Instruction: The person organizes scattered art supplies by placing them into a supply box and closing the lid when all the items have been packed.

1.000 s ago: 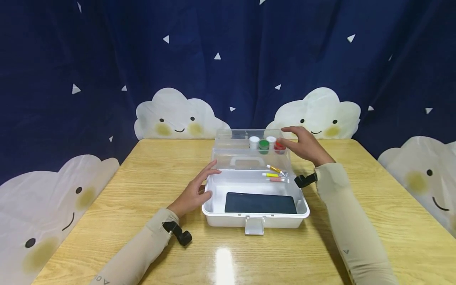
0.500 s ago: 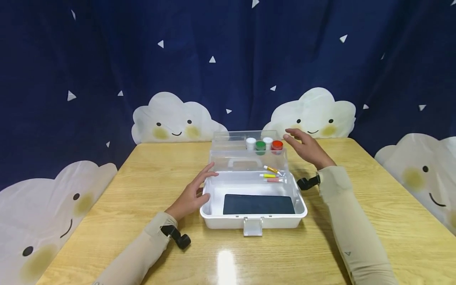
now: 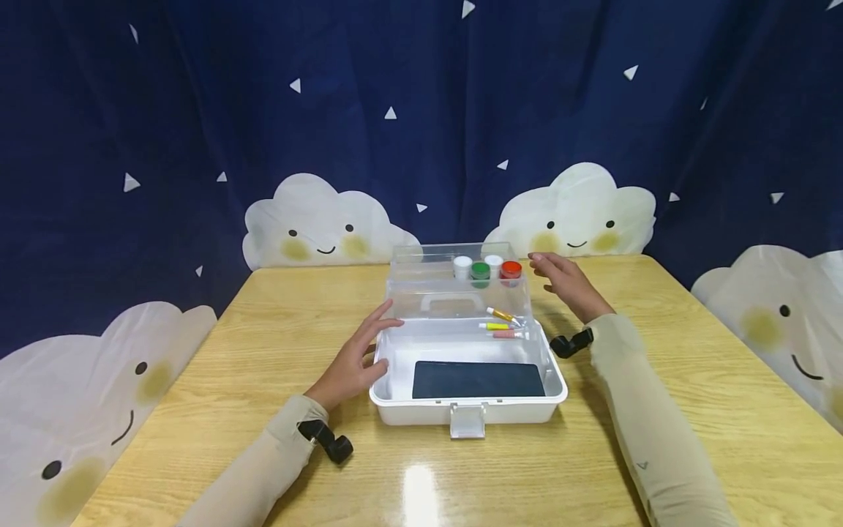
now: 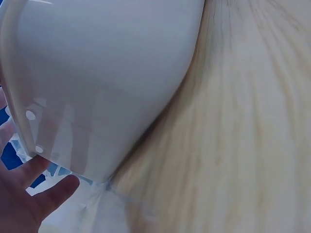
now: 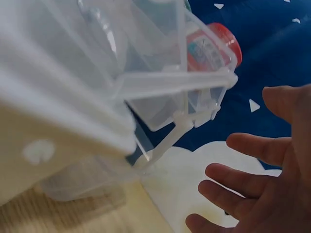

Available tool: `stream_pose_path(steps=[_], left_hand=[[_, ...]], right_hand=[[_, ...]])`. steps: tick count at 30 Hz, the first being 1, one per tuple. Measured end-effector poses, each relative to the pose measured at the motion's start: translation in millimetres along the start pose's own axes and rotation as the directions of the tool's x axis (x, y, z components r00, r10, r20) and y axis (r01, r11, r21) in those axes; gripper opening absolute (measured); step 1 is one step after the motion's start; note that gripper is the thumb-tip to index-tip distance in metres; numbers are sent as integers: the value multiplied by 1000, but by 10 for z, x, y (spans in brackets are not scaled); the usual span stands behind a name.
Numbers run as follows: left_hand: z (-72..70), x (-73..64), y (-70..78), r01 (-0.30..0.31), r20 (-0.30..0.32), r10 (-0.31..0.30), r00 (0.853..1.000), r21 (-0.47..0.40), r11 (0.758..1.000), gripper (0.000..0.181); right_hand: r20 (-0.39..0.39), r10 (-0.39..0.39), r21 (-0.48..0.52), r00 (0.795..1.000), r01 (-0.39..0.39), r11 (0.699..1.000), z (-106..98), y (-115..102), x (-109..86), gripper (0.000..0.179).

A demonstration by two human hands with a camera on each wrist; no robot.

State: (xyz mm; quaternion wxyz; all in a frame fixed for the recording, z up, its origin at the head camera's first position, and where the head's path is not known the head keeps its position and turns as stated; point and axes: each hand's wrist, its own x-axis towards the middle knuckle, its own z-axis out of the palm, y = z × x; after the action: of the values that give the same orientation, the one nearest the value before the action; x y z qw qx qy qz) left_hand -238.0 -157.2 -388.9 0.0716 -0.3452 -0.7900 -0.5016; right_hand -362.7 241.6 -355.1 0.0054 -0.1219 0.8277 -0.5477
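Note:
A white storage box [image 3: 469, 414] stands with its clear lid folded back. My left hand [image 3: 352, 369] rests at its left rim, fingers loosely spread, thumb and fingertips along the edge. In the left wrist view, two fingers [image 4: 57, 193] show beside the box's end wall. The raised clear tray [image 3: 421, 272] carries a red-lidded jar [image 3: 511, 271], a green-lidded jar [image 3: 480, 273] and two white-lidded jars [image 3: 463, 268]. My right hand [image 3: 569, 284] hovers right of the red-lidded jar, apart from it and holding nothing. The right wrist view shows its fingers extended beside the tray.
Three small tubes, orange [image 3: 503, 315], yellow [image 3: 494, 326] and pink [image 3: 506, 334], lie in the lower clear tray. A dark flat rectangle [image 3: 477, 380] lies in the box. The wooden table [image 3: 296, 322] ends at a dark blue curtain [image 3: 369, 66] with white clouds.
My right hand has let go of the red-lidded jar and drawn back to the right. The jar stays in the tray. My left hand keeps its place at the rim; the view shifts slightly.

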Motion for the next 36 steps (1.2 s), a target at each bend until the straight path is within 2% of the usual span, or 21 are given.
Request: stream_pose_path(steps=[4,9,12,17,20,22,27,32,36], left_hand=[[-14,-3,22,-4,-20,5,1000,37,999,63],[-77,25,30,-1,-113,8,994,62,998,63],[-140,53,21,21,-159,-17,987,20,1000,58],[-244,122,-82,103,-158,-123,980,-128,986,53],[-275,204,-221,151,-132,-184,974,-228,962,53],[-281,280,-363,177,-114,-217,969,-284,942,52],[-280,466,-684,264,-85,-315,945,-367,892,51],[-269,620,-825,344,-52,-406,912,-441,829,55],[-259,687,-880,389,-24,-459,888,-493,778,58]], right_hand=[[7,29,18,1000,-29,999,1,74,-3,70],[31,60,37,998,-61,997,14,146,44,71],[77,70,67,995,-76,995,22,197,62,72],[171,112,118,979,-133,984,31,288,67,72],[191,140,138,971,-168,976,31,329,69,72],[200,153,147,968,-184,972,28,353,73,74],[223,174,178,959,-216,960,16,398,87,80],[250,186,217,950,-242,946,13,412,87,80],[265,218,194,939,-273,942,29,413,88,84]])
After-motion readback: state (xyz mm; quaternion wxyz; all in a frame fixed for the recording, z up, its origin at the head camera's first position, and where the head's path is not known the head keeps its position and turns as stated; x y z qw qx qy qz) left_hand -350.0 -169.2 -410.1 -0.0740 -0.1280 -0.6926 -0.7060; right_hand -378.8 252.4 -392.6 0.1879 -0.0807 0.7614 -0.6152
